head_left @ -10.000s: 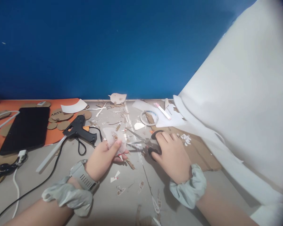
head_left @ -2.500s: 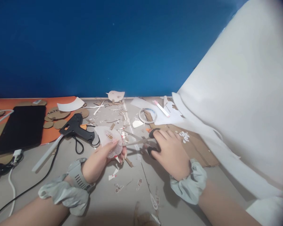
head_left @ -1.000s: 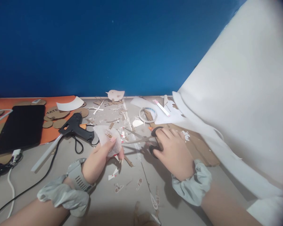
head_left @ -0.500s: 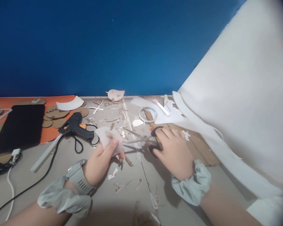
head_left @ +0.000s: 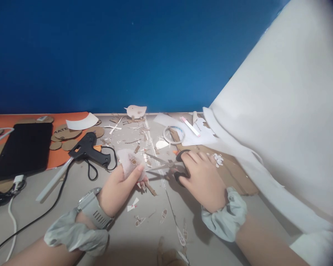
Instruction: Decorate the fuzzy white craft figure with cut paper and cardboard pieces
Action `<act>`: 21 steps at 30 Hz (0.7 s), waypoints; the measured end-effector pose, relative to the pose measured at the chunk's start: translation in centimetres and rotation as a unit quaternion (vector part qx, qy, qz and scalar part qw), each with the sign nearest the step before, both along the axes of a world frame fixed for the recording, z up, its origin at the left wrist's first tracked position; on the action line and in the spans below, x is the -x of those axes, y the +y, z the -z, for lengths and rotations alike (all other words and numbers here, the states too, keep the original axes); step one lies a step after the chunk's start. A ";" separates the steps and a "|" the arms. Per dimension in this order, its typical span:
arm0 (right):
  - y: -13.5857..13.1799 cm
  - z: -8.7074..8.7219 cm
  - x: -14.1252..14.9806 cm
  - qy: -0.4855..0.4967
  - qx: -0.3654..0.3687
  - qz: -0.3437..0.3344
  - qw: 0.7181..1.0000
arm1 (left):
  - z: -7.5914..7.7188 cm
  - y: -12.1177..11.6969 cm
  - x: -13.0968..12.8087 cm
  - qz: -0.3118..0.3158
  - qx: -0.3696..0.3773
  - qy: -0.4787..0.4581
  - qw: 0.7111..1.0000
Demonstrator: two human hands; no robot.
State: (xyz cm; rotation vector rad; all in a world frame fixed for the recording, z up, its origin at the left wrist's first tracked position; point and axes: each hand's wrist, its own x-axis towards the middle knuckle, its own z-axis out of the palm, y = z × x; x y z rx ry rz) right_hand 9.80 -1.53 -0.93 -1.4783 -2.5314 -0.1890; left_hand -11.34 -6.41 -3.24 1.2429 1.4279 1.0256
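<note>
A person pinches a pale, hazy sheet between thumb and fingers of the left hand, holding it above a gray desk. The piece bows slightly and bears a small brown oval outlined in white. To its right, the right hand grips scissors, the thumb through one black loop, the other fingers curled at the second, the blades parted and aimed at the sheet. The softness of the view makes it hard to say whether the tips touch its edge.

Nearest the camera, small cutouts lie between the forearms, with gaps of bare surface among them. Cardboard spreads under and beyond the right hand, with a cluster of white dots. A glue gun lies just beyond the left hand, its cord looping close to the sheet, and white material climbs steeply along the right side.

Farther back, trimmings litter the middle of the desk, between a tablet at left and a tape ring and marker at right. A pale bird stands near the back edge, before a deep blue wall.
</note>
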 end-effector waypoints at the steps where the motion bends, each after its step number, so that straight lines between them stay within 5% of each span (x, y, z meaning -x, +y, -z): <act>1: 0.0 0.0 0.0 0.004 0.007 0.004 1.000 | -0.1 0.0 0.0 -0.023 -0.011 0.002 1.000; 7: 0.1 0.1 0.0 0.039 0.044 0.008 0.998 | -0.1 0.0 0.0 -0.127 -0.071 -0.083 0.986; 13: 0.1 0.2 -0.2 0.052 0.045 0.005 0.998 | 0.2 -0.1 0.2 -0.200 -0.148 -0.002 0.969; 21: 0.1 0.0 -0.1 0.053 0.052 0.018 0.997 | 0.9 -0.1 0.3 -0.182 -0.130 -0.027 0.974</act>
